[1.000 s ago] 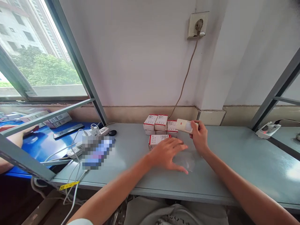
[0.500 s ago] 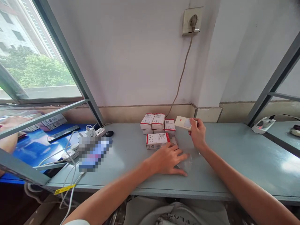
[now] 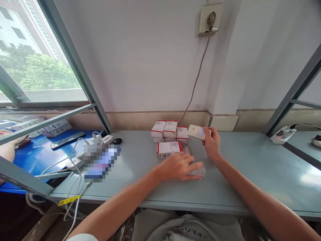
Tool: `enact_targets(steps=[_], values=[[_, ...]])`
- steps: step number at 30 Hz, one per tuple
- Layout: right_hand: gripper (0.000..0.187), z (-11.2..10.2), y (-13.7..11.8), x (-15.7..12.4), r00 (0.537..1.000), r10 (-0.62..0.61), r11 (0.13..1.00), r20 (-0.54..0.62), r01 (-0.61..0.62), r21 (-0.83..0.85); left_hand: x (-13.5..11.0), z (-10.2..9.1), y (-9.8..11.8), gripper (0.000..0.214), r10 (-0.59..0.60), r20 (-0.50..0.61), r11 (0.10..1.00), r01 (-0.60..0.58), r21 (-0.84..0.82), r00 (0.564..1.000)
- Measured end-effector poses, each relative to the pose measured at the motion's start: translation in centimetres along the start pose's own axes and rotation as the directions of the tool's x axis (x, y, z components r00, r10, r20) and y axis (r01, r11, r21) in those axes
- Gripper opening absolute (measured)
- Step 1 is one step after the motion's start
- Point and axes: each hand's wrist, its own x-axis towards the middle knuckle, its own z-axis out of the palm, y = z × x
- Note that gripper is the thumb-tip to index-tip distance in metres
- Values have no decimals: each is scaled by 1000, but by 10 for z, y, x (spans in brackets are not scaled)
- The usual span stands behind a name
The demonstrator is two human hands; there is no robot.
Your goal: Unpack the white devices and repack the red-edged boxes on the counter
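My right hand (image 3: 212, 142) pinches a flat, off-white rectangular device (image 3: 197, 131) with a pale panel, held just above the table. Bunched between the thumb and forefinger of my left hand (image 3: 179, 165) is a clear plastic bag (image 3: 200, 172); the other fingers are curled over low on the table. Right behind that hand lies a white box with a red end (image 3: 168, 149), its near right corner partly covered by my fingers. Further back, several similar red-edged boxes (image 3: 170, 129) are stacked near the wall.
On the left of the grey table (image 3: 135, 174) are a phone (image 3: 101, 164) with a blurred-out screen, cables, a power strip (image 3: 107, 139) and a black mouse-like object (image 3: 117, 141). Another power strip (image 3: 283, 134) lies at right. Another person's arm (image 3: 8, 150) shows beyond the left frame post.
The fingers of my left hand have drawn closer together around the plastic, which looks more bunched. My right hand keeps the device in nearly the same place. The view has shifted slightly.
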Motion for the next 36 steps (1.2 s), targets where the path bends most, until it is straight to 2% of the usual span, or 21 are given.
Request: enact_targets(steps=[2,5,7,10,13,17,19,24,29,32,36], values=[[45,0,0,-1,1000,3,1000,4,-3,10,-2,-6,-9,46,-18,-136,998,26,58,990],[42,1,1,-3,1000,11,999,22,-12,34,-8,-14,-28,51,-102,-224,992,116,52,969],[40,1,2,-4,996,64,995,55,-68,76,-13,-14,-40,55,-217,-217,974,227,22,952],[38,0,6,-2,972,176,965,156,-201,166,-19,-6,-52,55,-371,-166,919,387,74,914],[38,-2,10,0,905,279,920,323,-347,179,-24,2,-57,54,-460,-131,879,472,75,878],[36,-4,10,0,762,395,871,513,-489,57,-27,2,-57,48,-505,-149,861,509,-9,850],[36,-5,7,-2,716,425,859,553,-512,3,-26,-1,-56,46,-519,-151,853,521,-35,841],[33,-9,-1,0,668,470,821,577,-572,-7,-24,-2,-52,41,-589,-125,808,587,-53,798],[35,-16,-3,9,562,503,771,657,-636,-46,-27,1,-56,36,-640,-171,763,645,-34,749],[34,-16,-2,9,549,493,772,675,-633,-50,-27,2,-56,35,-617,-176,784,618,-53,767],[34,-12,-1,4,609,493,803,621,-594,-55,-26,3,-53,38,-596,-156,803,586,-111,788]])
